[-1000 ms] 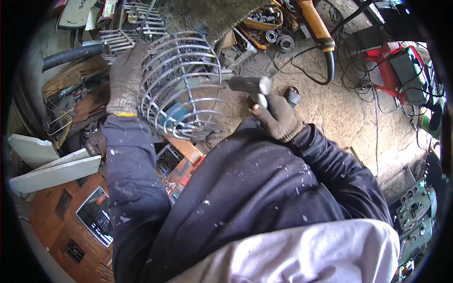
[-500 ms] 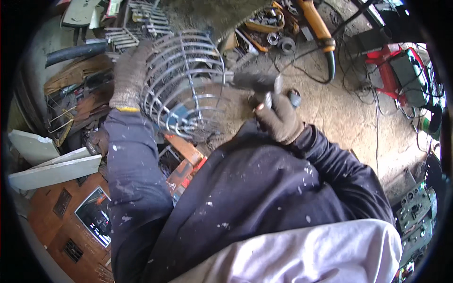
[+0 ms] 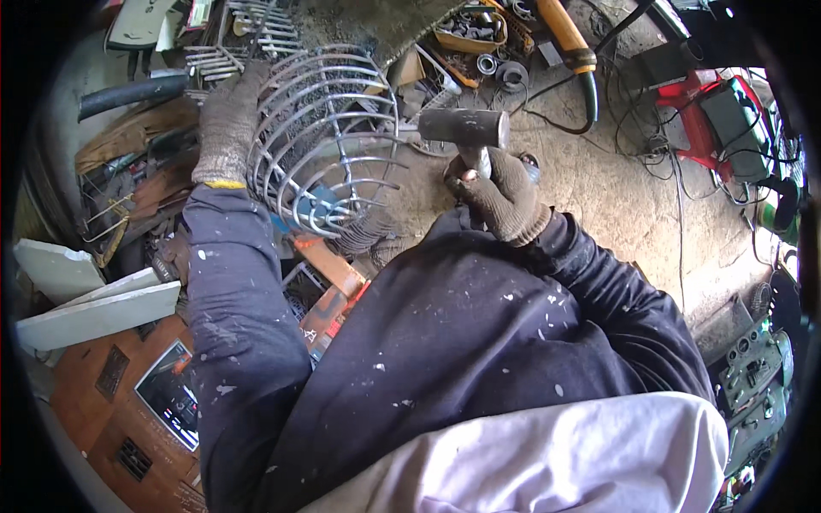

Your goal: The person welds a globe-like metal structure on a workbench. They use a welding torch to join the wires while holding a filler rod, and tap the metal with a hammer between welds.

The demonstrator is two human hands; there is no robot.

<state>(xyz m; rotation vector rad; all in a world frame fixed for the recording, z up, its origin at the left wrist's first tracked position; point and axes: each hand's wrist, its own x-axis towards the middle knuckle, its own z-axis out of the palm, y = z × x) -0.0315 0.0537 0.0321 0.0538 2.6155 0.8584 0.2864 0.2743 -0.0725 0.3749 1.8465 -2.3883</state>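
Observation:
A round cage of bent metal rods (image 3: 342, 158) is tilted on its side in front of me, its curved bars spread like ribs. My left hand (image 3: 229, 128), in a brown knit glove with a yellow cuff edge, holds the cage by its far left side; the fingertips are partly hidden. On the right, my right hand (image 3: 506, 195), also gloved, is wrapped round the short visible part of a hammer's handle. The hammer's dark steel head (image 3: 464, 128) is beside the cage's right rim, level with the middle bars. I cannot tell whether it touches a bar.
An angle grinder with an orange body (image 3: 564, 34) lies at the far right of the cage, its cable trailing. A yellow tray of small metal parts (image 3: 470, 34) and ring-shaped pieces (image 3: 511, 75) sit behind. White boards (image 3: 98, 312) lean at left. A red-and-black machine (image 3: 710, 120) stands right.
The hammer head, blurred earlier, is now sharp and slightly farther from me. The cage has shifted a little up and left in view with my left hand still on it.

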